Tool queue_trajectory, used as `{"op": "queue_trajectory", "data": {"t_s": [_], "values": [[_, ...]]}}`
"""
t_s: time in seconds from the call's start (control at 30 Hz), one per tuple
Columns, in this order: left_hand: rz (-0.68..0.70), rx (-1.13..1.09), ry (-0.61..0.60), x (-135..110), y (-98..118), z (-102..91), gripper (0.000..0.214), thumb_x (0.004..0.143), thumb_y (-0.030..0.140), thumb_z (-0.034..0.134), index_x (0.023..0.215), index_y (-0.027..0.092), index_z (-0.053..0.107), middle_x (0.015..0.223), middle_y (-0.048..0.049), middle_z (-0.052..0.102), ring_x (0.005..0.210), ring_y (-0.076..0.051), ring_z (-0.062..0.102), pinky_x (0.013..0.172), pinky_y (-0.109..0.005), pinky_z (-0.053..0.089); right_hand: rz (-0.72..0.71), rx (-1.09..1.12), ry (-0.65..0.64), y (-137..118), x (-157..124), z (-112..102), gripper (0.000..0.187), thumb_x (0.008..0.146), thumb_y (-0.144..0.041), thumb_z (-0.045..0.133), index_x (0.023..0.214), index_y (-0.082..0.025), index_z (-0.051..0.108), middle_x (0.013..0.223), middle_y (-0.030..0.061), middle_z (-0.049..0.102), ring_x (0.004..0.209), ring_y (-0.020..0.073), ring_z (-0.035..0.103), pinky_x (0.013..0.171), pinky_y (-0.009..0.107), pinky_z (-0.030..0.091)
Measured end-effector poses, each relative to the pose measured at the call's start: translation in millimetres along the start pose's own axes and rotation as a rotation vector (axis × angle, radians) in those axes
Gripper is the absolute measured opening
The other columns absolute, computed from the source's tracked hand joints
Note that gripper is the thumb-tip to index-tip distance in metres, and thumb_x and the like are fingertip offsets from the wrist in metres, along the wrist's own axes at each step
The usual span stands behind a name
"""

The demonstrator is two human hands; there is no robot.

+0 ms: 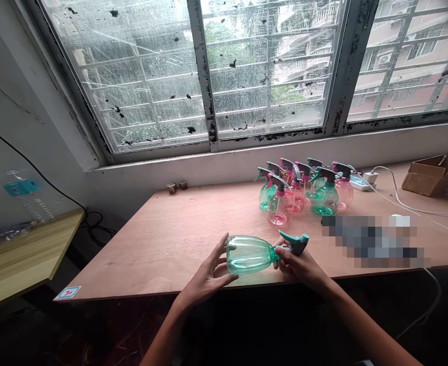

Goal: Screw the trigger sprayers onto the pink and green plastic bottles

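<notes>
A clear green spray bottle (pixel 249 253) lies on its side in the air over the table's front edge, its base to the left and its teal and black trigger head to the right. Around the neck and head, the fingers of my right hand (pixel 295 262) are closed. My left hand (pixel 212 272) is at the bottle's base with thumb and fingers spread apart; whether it touches the base I cannot tell. Behind, a group of upright spray bottles stands together, among them a pink one (pixel 278 207) and a green one (pixel 325 198).
The wooden table (pixel 162 239) runs beneath a barred window. On its right are a power strip (pixel 362 182) with a white cable, a cardboard box (pixel 433 175) and a blurred-out patch. Two small brownish blocks (pixel 172 188) sit at the back left. A lower yellowish table (pixel 29 254) stands left.
</notes>
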State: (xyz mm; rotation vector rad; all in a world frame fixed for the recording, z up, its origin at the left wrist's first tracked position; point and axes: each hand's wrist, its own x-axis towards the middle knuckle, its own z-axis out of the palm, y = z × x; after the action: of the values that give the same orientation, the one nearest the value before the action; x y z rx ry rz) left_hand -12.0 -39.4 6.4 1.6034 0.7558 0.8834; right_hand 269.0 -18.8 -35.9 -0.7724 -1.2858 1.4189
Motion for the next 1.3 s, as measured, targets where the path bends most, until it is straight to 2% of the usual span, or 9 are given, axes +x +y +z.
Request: {"op": "queue_trajectory", "data": {"t_s": [0.23, 0.37, 0.63, 0.8, 0.9, 1.0, 1.07, 1.23, 1.3], "values": [[-0.023, -0.024, 0.005, -1, 6, 0.8, 0.087, 0.083, 0.028, 0.075, 0.153, 0.036, 0.024, 0.159, -0.0104, 0.031, 0.142, -0.033, 0.037, 0.116, -0.051, 0.034, 0.035, 0.001, 0.016, -3, -2, 3, 0.037, 0.082, -0.052, 0.073, 0.088, -0.020, 0.057, 0.057, -0.0005, 0.067, 0.038, 0.0078, 0.045, 0.037, 0.018, 0.031], [-0.042, -0.036, -0.025, 0, 9, 2.1, 0.092, 0.076, 0.019, 0.081, 0.151, 0.037, 0.030, 0.153, -0.0089, 0.044, 0.137, -0.034, 0.045, 0.115, -0.052, 0.035, 0.018, -0.007, 0.039, -1, -1, 3, 0.047, 0.082, -0.066, 0.063, 0.082, -0.020, 0.058, 0.057, 0.0005, 0.065, 0.041, 0.0103, 0.048, 0.038, 0.020, 0.032], [-0.049, -0.095, -0.028, -2, 8, 1.2, 0.102, 0.072, 0.016, 0.084, 0.151, 0.041, 0.026, 0.149, -0.0077, 0.047, 0.135, -0.032, 0.047, 0.115, -0.054, 0.033, -0.045, -0.110, 0.056, 2, 2, 3, 0.046, 0.092, -0.061, 0.053, 0.068, -0.021, 0.052, 0.039, -0.0085, 0.040, 0.030, 0.0078, 0.033, 0.034, 0.022, 0.022], [-0.007, -0.195, -0.022, -1, 10, 4.2, 0.100, 0.064, 0.049, 0.086, 0.149, 0.034, 0.035, 0.158, -0.0105, 0.035, 0.145, -0.037, 0.030, 0.117, -0.054, 0.029, -0.272, -0.266, 0.107, -1, -9, 14, 0.029, 0.085, -0.052, 0.067, 0.079, -0.023, 0.068, 0.057, 0.0009, 0.065, 0.046, 0.0177, 0.057, 0.043, 0.029, 0.042], [-0.022, -0.280, 0.030, -1, 14, 9.4, 0.082, 0.077, 0.076, 0.056, 0.144, 0.032, 0.044, 0.161, -0.0093, 0.030, 0.146, -0.037, 0.027, 0.113, -0.055, 0.034, -0.408, -0.395, 0.058, -10, -26, 26, 0.015, 0.072, -0.033, 0.083, 0.083, -0.025, 0.078, 0.069, 0.0060, 0.076, 0.058, 0.0255, 0.068, 0.058, 0.037, 0.050], [-0.083, -0.364, 0.055, -4, 24, 15.1, 0.073, 0.090, 0.075, 0.027, 0.133, 0.025, 0.057, 0.145, -0.0134, 0.053, 0.131, -0.037, 0.050, 0.107, -0.056, 0.041, -0.701, -0.634, -0.060, -19, -45, 38, 0.029, 0.067, -0.021, 0.085, 0.096, -0.026, 0.080, 0.059, 0.0042, 0.073, 0.049, 0.0242, 0.065, 0.051, 0.036, 0.047], [-0.106, -0.396, 0.115, -9, 32, 19.6, 0.064, 0.093, 0.068, 0.031, 0.122, 0.021, 0.064, 0.126, -0.0140, 0.066, 0.116, -0.035, 0.062, 0.100, -0.052, 0.047, -0.888, -0.764, -0.077, -23, -52, 46, 0.034, 0.072, -0.018, 0.080, 0.105, -0.026, 0.077, 0.058, 0.0037, 0.072, 0.045, 0.0232, 0.063, 0.047, 0.035, 0.046], [-0.064, -0.334, 0.485, -14, 40, 41.2, 0.047, 0.093, 0.057, 0.044, 0.106, 0.018, 0.066, 0.101, -0.0104, 0.073, 0.093, -0.029, 0.069, 0.084, -0.044, 0.056, -0.449, -0.360, 0.185, -14, -42, 59, 0.004, 0.081, -0.032, 0.074, 0.081, -0.028, 0.075, 0.056, 0.0020, 0.070, 0.044, 0.0203, 0.060, 0.046, 0.032, 0.046], [-0.023, -0.257, 0.598, -13, 37, 51.2, 0.047, 0.095, 0.056, 0.040, 0.101, 0.017, 0.066, 0.095, -0.0093, 0.073, 0.087, -0.027, 0.070, 0.079, -0.041, 0.057, -0.333, -0.263, 0.214, -6, -34, 62, 0.018, 0.085, -0.040, 0.070, 0.074, -0.025, 0.070, 0.053, 0.0012, 0.067, 0.042, 0.0173, 0.055, 0.041, 0.028, 0.041]]}}
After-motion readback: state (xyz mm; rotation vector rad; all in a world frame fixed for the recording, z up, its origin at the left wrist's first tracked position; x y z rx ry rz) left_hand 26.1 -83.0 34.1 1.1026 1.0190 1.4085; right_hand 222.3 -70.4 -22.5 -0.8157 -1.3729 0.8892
